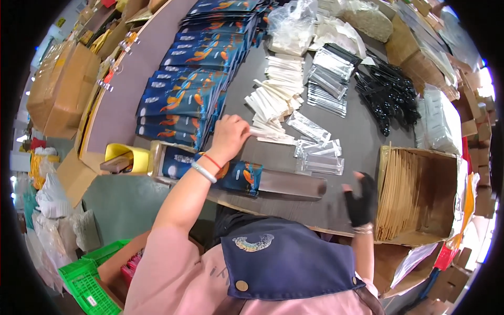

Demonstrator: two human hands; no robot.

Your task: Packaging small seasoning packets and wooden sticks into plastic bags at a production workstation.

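Head view had the left hand (pixel 229 137) stretched out over the grey table (pixel 362 131), fingers pinched on one of the white paper-wrapped sticks (pixel 275 97) at the near end of the fanned-out pile. The right hand (pixel 360 202), in a black fingerless glove, looked blurred; it hung just off the cardboard box of tan sleeves (pixel 404 194), fingers spread and holding nothing as far as I could see.

What could've gone sideways, imo: that white pile was loosely fanned, so tugging one out could have dragged its neighbours and messed up the row. The long dark blue box (pixel 239 176) lay open right under the left forearm near the table edge, so a sleeve snag could have shoved it off. The clear-wrapped packets (pixel 318 157) were scattered between both hands, easy to sweep by accident.

Packaging-wise: dark blue pouches with orange fish art (pixel 194 79) lay overlapped in a long column up the left side of the table. Black plastic cutlery (pixel 386 94) sat heaped at the upper right, clear bags of white stuff (pixel 294 26) at the top, and a green crate (pixel 86 281) on the floor lower left.
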